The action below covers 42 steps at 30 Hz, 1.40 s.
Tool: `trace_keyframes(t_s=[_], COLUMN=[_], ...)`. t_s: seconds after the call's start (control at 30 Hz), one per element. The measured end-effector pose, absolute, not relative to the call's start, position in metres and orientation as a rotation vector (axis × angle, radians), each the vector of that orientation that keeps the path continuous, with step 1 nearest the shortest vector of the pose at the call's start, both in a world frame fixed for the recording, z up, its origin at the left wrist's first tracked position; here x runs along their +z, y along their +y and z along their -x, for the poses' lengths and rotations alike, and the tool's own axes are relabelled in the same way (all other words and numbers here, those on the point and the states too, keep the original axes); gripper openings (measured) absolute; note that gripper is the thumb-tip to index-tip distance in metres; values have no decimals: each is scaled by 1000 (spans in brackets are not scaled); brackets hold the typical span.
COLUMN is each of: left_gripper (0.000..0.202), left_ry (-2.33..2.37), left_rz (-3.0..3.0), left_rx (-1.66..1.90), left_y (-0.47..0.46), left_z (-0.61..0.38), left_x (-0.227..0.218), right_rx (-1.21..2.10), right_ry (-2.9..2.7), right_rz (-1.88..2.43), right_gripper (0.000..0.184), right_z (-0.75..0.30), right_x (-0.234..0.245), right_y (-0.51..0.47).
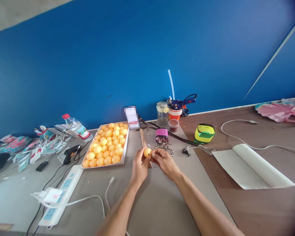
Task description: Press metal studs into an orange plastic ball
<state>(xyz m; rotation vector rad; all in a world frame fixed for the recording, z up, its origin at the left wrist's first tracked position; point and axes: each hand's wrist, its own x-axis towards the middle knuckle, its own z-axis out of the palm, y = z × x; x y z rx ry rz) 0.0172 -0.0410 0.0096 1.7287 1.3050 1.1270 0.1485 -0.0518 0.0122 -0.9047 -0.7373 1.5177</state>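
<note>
My left hand is closed around an orange ping-pong ball, which has a small dark spot on its right side. Fingertips of my right hand are pinched together against that side of the ball; whatever they hold is too small to make out. Just beyond my right hand lies a pile of small shiny metal pieces, spilling from a pink container. A flat wooden stick runs along the table behind my left hand. To the left, a shallow box holds many similar orange balls.
At left are a power strip, a glue gun with cords, and a tilted plastic bottle. A glass jar and an orange cup stand by the wall. Right are a yellow-green band and curled white paper.
</note>
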Motion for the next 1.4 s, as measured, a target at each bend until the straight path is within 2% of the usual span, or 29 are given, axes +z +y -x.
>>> trace_keyframes(t_s=[1.4], left_gripper=[36], left_ry=[1314], left_rz=[-1897], left_rx=[1256], left_y=[-49], left_z=[-22], left_x=[-2], right_rx=[1461], right_ry=[-765], right_rz=[984], right_gripper=[21], right_z=[-141], right_x=[5], right_y=[-54])
